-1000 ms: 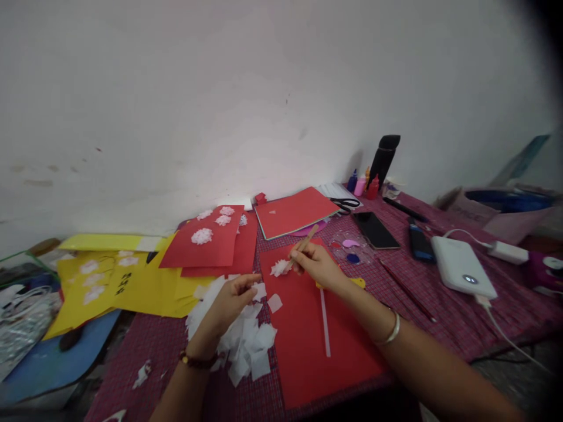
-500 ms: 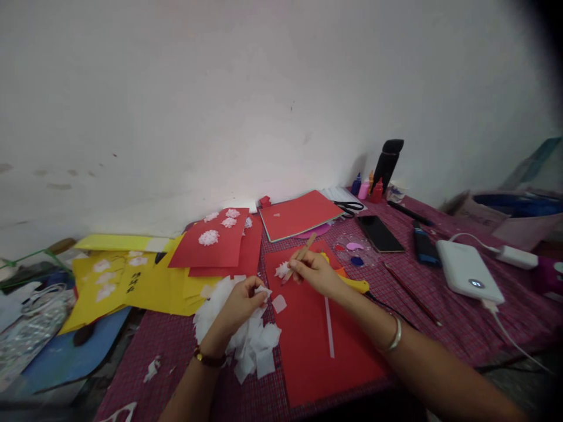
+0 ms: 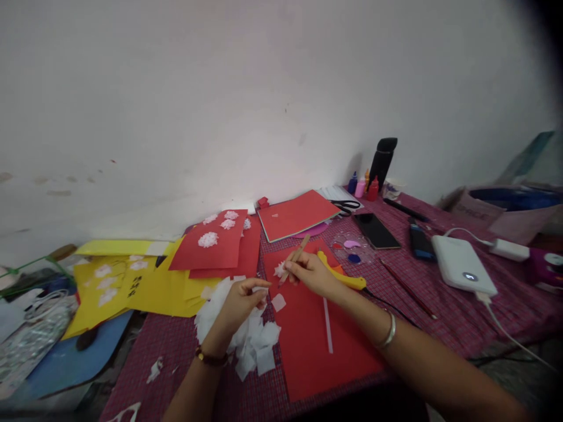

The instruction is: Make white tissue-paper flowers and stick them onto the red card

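My right hand (image 3: 310, 273) grips a thin wooden stick (image 3: 294, 258), its lower tip pressed at a small white tissue flower (image 3: 280, 269) on a red paper sheet (image 3: 316, 340). My left hand (image 3: 240, 300) hovers over a pile of white tissue squares (image 3: 253, 343), fingers pinched on one small white piece. A loose tissue square (image 3: 278, 302) and a white paper strip (image 3: 327, 325) lie on the red sheet. A yellow tool (image 3: 343, 277) rests just behind my right wrist.
Red sheets with tissue flowers (image 3: 210, 246) and yellow sheets (image 3: 114, 281) lie left. Behind are a red folder (image 3: 299, 214), scissors (image 3: 347, 206), paint bottles (image 3: 364, 186), a black flask (image 3: 382, 159). Right: phone (image 3: 377, 230), paint palette (image 3: 349, 246), power bank (image 3: 460, 265), pencil (image 3: 407, 281).
My left hand lifted a tissue square from the pile and drew it nearer the red sheet. The right hand stayed at the flower, the stick tilting slightly. The view shifted a little.
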`<state>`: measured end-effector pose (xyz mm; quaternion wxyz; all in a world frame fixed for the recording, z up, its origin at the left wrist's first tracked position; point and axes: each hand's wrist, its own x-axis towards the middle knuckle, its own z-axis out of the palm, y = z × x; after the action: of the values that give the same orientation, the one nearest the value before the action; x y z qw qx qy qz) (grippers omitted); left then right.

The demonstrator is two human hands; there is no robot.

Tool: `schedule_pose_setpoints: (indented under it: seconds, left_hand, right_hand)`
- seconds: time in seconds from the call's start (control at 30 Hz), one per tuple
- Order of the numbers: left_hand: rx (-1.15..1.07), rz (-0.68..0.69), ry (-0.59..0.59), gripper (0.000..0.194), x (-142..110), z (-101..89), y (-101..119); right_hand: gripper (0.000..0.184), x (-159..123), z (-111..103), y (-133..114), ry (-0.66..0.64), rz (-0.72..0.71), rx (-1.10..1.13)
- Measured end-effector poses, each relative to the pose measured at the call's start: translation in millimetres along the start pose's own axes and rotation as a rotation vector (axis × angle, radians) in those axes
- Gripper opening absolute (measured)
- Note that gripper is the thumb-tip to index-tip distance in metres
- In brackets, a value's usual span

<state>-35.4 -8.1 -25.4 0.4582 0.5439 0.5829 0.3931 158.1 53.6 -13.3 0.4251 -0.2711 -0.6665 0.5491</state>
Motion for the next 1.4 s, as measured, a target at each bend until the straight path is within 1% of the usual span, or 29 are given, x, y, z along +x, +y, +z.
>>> schedule_pose_setpoints:
  seconds: [0.07, 0.1, 0.17, 0.2, 0.27, 0.3, 0.33, 0.37, 0.43, 0.53, 0.6, 0.67, 0.77, 1.07, 1.13, 1.27, 1.4]
  left_hand:
    - [0.034, 0.016, 0.020, 0.019, 1.7, -0.9, -2.4]
    - [0.078, 0.046, 0.025, 0.019, 2.2, -1.7, -2.6]
    - [0.243, 0.172, 0.069, 0.019, 2.6, -3.9, -0.7]
    - [0.359, 0.256, 0.119, 0.018, 2.2, -5.5, 1.3]
    - [0.587, 0.403, 0.262, 0.017, 0.5, -8.9, 6.4]
    - [0.662, 0.439, 0.331, 0.018, -0.7, -10.5, 8.8]
    - [0.692, 0.445, 0.374, 0.018, -1.8, -11.7, 10.8]
    - [0.672, 0.426, 0.378, 0.019, -2.9, -12.4, 12.0]
    - [0.499, 0.321, 0.311, 0.020, -4.2, -11.5, 12.2]
    - [0.061, 0.144, 0.175, 0.023, -3.9, -5.1, 9.1]
    - [-0.191, 0.089, 0.123, 0.026, -3.3, 0.3, 7.7]
    - [-0.332, 0.078, 0.096, 0.028, -3.3, 4.8, 8.5]
    - [-0.380, 0.073, 0.098, 0.028, -4.2, 8.6, 11.6]
    - [-0.366, 0.104, 0.142, 0.027, -4.4, 12.4, 10.4]
    - [-0.440, 0.104, 0.158, 0.026, -5.1, 10.7, 10.7]
    - [-0.712, 0.103, 0.135, 0.026, -7.0, 8.1, 13.1]
    - [-0.851, 0.087, 0.109, 0.021, -6.8, 14.8, 12.2]
  right_hand:
    - [0.030, 0.1, -0.4, 0.7, -0.001, -0.003, 0.001]
    - [0.030, 0.2, -0.6, 1.3, -0.002, -0.008, 0.005]
    - [0.030, 0.5, -0.6, 2.4, -0.003, -0.018, 0.012]
    - [0.030, 0.6, -0.5, 3.0, -0.002, -0.019, 0.015]
    - [0.029, 0.8, 0.1, 4.0, -0.004, -0.018, 0.028]
    - [0.028, 0.8, 0.6, 4.2, -0.006, -0.016, 0.039]
    - [0.028, 0.7, 1.3, 4.0, -0.011, -0.015, 0.053]
    - [0.027, 0.4, 2.2, 3.5, -0.018, -0.016, 0.067]
    - [0.026, -0.5, 4.5, 1.7, -0.031, -0.026, 0.094]
    - [0.024, -2.7, 9.1, -0.7, -0.040, -0.062, 0.135]
    - [0.021, -4.4, 12.0, 0.0, -0.037, -0.087, 0.156]
    - [0.018, -5.7, 14.1, 2.4, -0.038, -0.099, 0.150]
    - [0.017, -6.5, 15.7, 6.4, -0.033, -0.095, 0.121]
    - [0.015, -5.8, 17.3, 5.0, -0.013, -0.104, 0.095]
    - [0.016, -5.6, 16.9, 2.3, 0.016, -0.122, 0.099]
    - [0.017, -5.0, 14.5, -3.0, 0.083, -0.133, 0.166]
    - [0.018, -4.9, 13.7, -3.5, 0.084, -0.114, 0.218]
